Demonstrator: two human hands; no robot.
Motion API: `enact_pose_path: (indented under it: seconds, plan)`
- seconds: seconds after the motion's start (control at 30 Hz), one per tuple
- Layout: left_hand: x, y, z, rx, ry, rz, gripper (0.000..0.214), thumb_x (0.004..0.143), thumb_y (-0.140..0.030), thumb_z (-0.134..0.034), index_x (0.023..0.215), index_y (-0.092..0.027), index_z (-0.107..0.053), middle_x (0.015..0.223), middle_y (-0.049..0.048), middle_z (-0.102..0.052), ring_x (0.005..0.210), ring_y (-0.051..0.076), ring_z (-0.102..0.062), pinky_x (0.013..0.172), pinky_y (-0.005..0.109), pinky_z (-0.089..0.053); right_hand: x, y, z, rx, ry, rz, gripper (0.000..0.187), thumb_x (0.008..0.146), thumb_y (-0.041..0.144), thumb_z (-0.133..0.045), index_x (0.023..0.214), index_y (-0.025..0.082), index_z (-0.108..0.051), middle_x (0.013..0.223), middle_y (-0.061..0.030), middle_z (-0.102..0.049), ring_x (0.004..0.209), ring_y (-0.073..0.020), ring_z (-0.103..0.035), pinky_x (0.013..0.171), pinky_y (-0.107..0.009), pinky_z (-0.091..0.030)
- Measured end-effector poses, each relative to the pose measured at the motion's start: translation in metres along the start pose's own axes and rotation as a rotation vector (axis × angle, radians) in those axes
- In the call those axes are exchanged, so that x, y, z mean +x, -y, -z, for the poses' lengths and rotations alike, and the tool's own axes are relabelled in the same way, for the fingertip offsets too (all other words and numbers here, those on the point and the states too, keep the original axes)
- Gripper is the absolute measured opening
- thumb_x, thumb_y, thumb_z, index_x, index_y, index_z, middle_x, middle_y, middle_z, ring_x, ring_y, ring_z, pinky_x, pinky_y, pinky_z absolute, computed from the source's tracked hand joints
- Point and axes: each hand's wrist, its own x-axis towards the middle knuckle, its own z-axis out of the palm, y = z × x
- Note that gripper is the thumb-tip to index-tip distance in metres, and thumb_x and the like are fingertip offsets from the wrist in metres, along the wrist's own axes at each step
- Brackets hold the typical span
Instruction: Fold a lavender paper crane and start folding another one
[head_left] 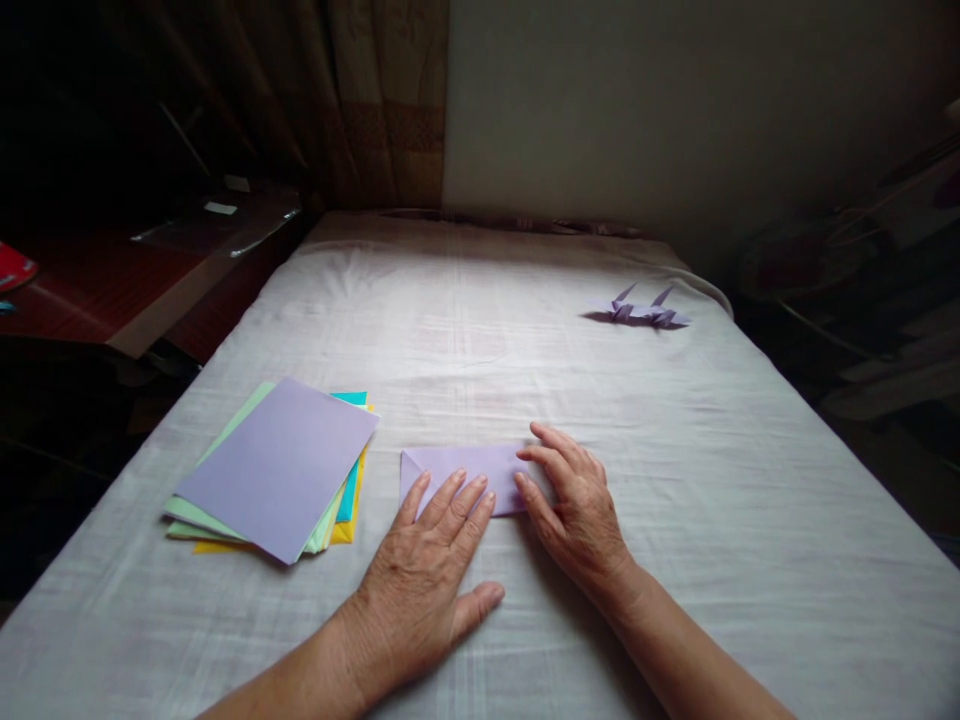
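Observation:
A folded sheet of purple paper (480, 462) lies flat on the cloth-covered surface, a rectangle with a diagonal crease line at its left end. Across its lower left part rests my left hand (431, 560), fingers stretched out and thumb spread away to the right. My right hand (574, 505) is at the paper's right end, fingers apart and slightly bent, the thumb by the edge. Whether the right fingertips press on the paper or hover just over it, I cannot tell. Part of the lower edge is hidden under the left fingers.
Left of the hands is a stack of coloured paper (277, 470), purple on top, with green, blue and yellow below. Two folded purple paper figures (637, 312) stand at the far right. A dark red table (150, 285) holding a clear plastic sleeve (232, 222) adjoins at left.

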Motion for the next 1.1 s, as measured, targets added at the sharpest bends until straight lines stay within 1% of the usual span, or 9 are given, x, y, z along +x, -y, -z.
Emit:
enact_pose_path:
  seconds: [0.07, 0.17, 0.23, 0.33, 0.53, 0.7, 0.83, 0.9, 1.1]
  plan:
    - [0.000, 0.000, -0.001, -0.002, -0.010, 0.007, 0.067, 0.095, -0.058, -0.040, 0.147, -0.017, -0.039, 0.151, 0.0082, -0.044, 0.141, 0.026, -0.036, 0.120, 0.045, -0.008, -0.001, 0.003, 0.003, -0.011, 0.008, 0.048, 0.015, 0.093, 0.028, -0.053, 0.103, 0.024, -0.063, 0.132, -0.0119, -0.059, 0.127, -0.0284, -0.050, 0.103, -0.047, -0.037]
    - [0.000, -0.001, -0.002, -0.002, -0.022, 0.006, 0.066, 0.095, -0.058, -0.039, 0.146, -0.016, -0.041, 0.152, 0.0076, -0.042, 0.142, 0.025, -0.034, 0.121, 0.043, -0.004, -0.002, 0.007, 0.006, -0.020, 0.079, 0.108, 0.011, 0.091, 0.029, -0.056, 0.096, 0.024, -0.065, 0.131, -0.0101, -0.060, 0.131, -0.0295, -0.046, 0.105, -0.048, -0.035]
    - [0.000, -0.001, -0.003, -0.001, -0.030, 0.004, 0.066, 0.095, -0.059, -0.039, 0.145, -0.015, -0.042, 0.152, 0.0076, -0.043, 0.142, 0.025, -0.033, 0.121, 0.043, -0.003, -0.002, 0.009, 0.007, -0.023, 0.121, 0.114, 0.009, 0.090, 0.030, -0.057, 0.092, 0.023, -0.064, 0.130, -0.0098, -0.061, 0.132, -0.0296, -0.045, 0.106, -0.048, -0.034]
    - [0.000, -0.001, -0.004, 0.012, -0.047, 0.000, 0.067, 0.095, -0.060, -0.038, 0.144, -0.015, -0.044, 0.151, 0.0076, -0.044, 0.141, 0.025, -0.035, 0.120, 0.043, -0.002, -0.002, 0.011, 0.006, -0.034, 0.144, 0.075, 0.008, 0.089, 0.030, -0.057, 0.090, 0.023, -0.062, 0.128, -0.0100, -0.062, 0.132, -0.0296, -0.045, 0.105, -0.047, -0.034]
    - [0.000, -0.001, -0.005, 0.026, -0.057, 0.000, 0.066, 0.095, -0.061, -0.036, 0.143, -0.016, -0.045, 0.150, 0.0075, -0.046, 0.141, 0.024, -0.035, 0.120, 0.042, -0.001, -0.002, 0.013, 0.004, -0.079, 0.197, 0.011, 0.014, 0.082, 0.032, -0.062, 0.091, 0.022, -0.059, 0.135, -0.0121, -0.058, 0.133, -0.0322, -0.042, 0.106, -0.050, -0.033]
    - [-0.001, 0.001, -0.004, -0.005, -0.024, 0.007, 0.066, 0.095, -0.060, -0.038, 0.146, -0.018, -0.041, 0.152, 0.0077, -0.043, 0.141, 0.025, -0.035, 0.120, 0.044, -0.004, -0.006, 0.002, 0.013, -0.107, 0.248, -0.033, 0.012, 0.084, 0.030, -0.057, 0.094, 0.023, -0.060, 0.140, -0.0110, -0.054, 0.137, -0.0326, -0.038, 0.107, -0.054, -0.031]
    - [0.000, 0.002, -0.005, -0.019, 0.027, -0.001, 0.060, 0.092, -0.055, -0.049, 0.145, -0.027, -0.042, 0.153, 0.0087, -0.041, 0.141, 0.028, -0.035, 0.117, 0.050, -0.012, -0.009, -0.007, 0.018, -0.118, 0.245, -0.056, 0.014, 0.085, 0.033, -0.058, 0.095, 0.023, -0.061, 0.142, -0.0114, -0.052, 0.138, -0.0333, -0.037, 0.108, -0.056, -0.031]
    - [0.001, 0.002, -0.005, -0.026, 0.036, -0.006, 0.061, 0.091, -0.053, -0.052, 0.146, -0.029, -0.041, 0.153, 0.0094, -0.040, 0.141, 0.029, -0.035, 0.117, 0.052, -0.014, -0.009, -0.007, 0.018, -0.115, 0.244, -0.065, 0.015, 0.084, 0.033, -0.059, 0.095, 0.023, -0.061, 0.142, -0.0115, -0.052, 0.138, -0.0334, -0.037, 0.108, -0.056, -0.030]
    - [-0.007, 0.012, -0.001, -0.014, 0.094, -0.034, 0.064, 0.091, -0.056, -0.050, 0.148, -0.029, -0.037, 0.155, 0.0085, -0.037, 0.142, 0.027, -0.034, 0.118, 0.049, -0.012, -0.009, -0.006, 0.017, -0.102, 0.263, -0.084, 0.015, 0.084, 0.032, -0.060, 0.096, 0.023, -0.061, 0.143, -0.0115, -0.051, 0.139, -0.0337, -0.036, 0.109, -0.057, -0.029]
